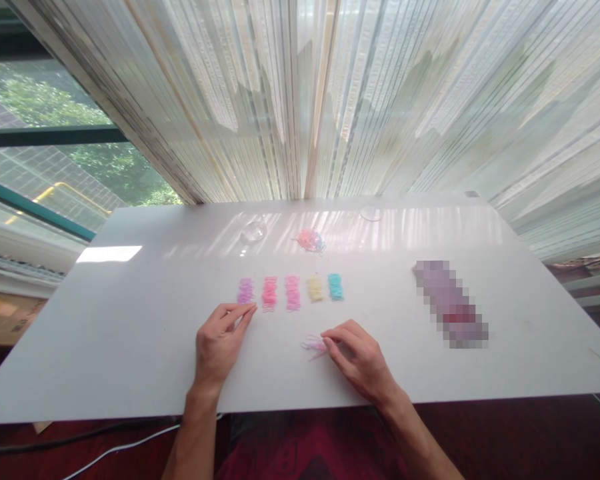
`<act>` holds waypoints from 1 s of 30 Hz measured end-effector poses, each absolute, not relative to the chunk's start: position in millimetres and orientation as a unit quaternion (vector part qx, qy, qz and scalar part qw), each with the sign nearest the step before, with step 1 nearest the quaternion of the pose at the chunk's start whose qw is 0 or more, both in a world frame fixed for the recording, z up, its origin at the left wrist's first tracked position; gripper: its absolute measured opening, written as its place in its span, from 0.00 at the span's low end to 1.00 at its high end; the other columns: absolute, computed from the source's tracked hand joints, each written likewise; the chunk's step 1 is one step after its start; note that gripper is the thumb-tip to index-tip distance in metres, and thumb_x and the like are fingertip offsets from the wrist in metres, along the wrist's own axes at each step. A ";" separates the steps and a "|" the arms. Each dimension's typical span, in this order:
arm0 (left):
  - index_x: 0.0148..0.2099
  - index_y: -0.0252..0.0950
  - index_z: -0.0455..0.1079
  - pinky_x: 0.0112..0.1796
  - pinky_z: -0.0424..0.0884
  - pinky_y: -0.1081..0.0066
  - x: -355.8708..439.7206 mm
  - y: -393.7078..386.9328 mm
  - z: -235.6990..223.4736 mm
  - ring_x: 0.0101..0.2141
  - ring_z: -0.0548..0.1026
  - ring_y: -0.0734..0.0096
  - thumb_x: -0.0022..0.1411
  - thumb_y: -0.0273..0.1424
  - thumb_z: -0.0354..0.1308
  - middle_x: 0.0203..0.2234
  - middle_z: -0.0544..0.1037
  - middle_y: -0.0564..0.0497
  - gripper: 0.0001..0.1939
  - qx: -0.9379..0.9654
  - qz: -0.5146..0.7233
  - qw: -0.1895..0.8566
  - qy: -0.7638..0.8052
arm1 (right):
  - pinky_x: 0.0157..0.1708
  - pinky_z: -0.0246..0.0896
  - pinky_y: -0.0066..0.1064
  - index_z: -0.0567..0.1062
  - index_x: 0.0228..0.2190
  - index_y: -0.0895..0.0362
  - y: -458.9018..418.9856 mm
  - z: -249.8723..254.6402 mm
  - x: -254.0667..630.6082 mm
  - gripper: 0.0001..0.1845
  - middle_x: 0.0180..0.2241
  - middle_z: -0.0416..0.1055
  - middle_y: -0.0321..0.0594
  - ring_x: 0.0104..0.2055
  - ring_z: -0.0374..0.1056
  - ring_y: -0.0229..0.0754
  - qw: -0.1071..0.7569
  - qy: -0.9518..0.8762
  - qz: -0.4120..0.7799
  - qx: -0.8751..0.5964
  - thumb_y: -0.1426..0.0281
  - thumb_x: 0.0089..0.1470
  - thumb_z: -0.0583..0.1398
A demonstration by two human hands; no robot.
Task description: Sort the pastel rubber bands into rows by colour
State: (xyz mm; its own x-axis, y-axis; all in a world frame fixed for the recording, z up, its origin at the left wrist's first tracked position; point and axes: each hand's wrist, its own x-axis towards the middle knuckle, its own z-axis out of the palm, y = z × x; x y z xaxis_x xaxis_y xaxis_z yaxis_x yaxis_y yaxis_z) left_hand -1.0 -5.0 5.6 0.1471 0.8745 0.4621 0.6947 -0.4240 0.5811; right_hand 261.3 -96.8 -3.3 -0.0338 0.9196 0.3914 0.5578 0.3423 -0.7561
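Note:
My left hand [220,343] is pinched at the near end of a stack of purple elastic bands [246,291]. Whatever is between its fingertips is too small to make out. To the right in the same row lie stacks of red-pink bands [269,294], pink bands [293,293], yellow bands [315,289] and turquoise bands [335,287]. Nearer the front edge, my right hand [355,353] has thumb and fingers closed on a few loose pink and lilac elastic bands [314,345], which stick out to its left.
Behind the row is a mixed heap of bands [310,239]. A clear round dish [253,232] stands left of it, and a clear round lid or dish [371,213] lies farther right. A blurred-out purple oblong object [450,303] rests on the white table [130,333]. Curtains [310,100] hang behind.

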 end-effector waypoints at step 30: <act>0.42 0.41 0.83 0.26 0.66 0.75 -34.4 2.9 -0.4 0.21 0.67 0.78 0.69 0.41 0.59 0.31 0.77 0.53 0.13 0.744 0.339 0.038 0.575 | 0.35 0.70 0.34 0.77 0.39 0.53 -95.9 -3.7 261.5 0.07 0.32 0.76 0.40 0.34 0.72 0.43 0.433 -0.685 0.203 -0.550 0.71 0.67 0.58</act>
